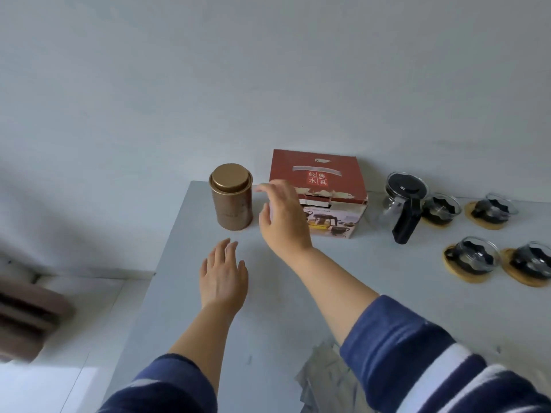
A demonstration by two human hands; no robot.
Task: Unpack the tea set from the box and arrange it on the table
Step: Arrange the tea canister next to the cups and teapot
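With teapot [406,201] and four cups [474,257] out beside box [320,192] | nearly done | tin [232,201] unplaced | left hand [224,274], right hand [283,217]: fingers apart, empty

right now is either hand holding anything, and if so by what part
Nothing is held. The left hand is spread flat over the table, and the right hand is open in the air between the gold tin and the red box, fingers apart.
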